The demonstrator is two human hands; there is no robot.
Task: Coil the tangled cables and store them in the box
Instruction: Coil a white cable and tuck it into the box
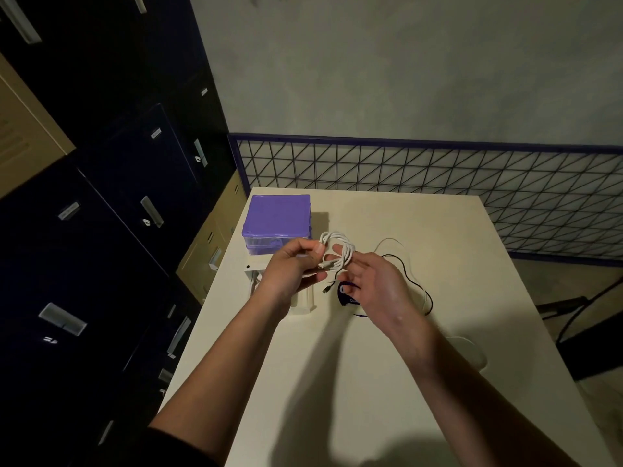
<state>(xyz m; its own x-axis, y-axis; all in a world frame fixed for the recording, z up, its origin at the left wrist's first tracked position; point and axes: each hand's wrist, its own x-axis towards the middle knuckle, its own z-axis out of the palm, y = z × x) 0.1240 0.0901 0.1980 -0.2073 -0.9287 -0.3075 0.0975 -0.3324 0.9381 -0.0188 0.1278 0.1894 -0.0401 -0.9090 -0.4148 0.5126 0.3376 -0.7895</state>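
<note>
A white cable (340, 249) is wound in loops and held above the table between both hands. My left hand (293, 264) pinches the coil near its plug end. My right hand (374, 281) has its fingers through the loops from the right. A black cable (409, 278) lies loose on the cream table (387, 365) to the right of my hands. A thin white wire (387, 242) arcs behind it. The purple box (274, 219) with its lid shut stands at the table's far left corner.
A white open box or tray (305, 303) lies under my left wrist. A dark round item (347, 294) sits below my right fingers. Dark cabinets (118, 230) line the left side. A wire-grid fence (438, 190) runs behind the table.
</note>
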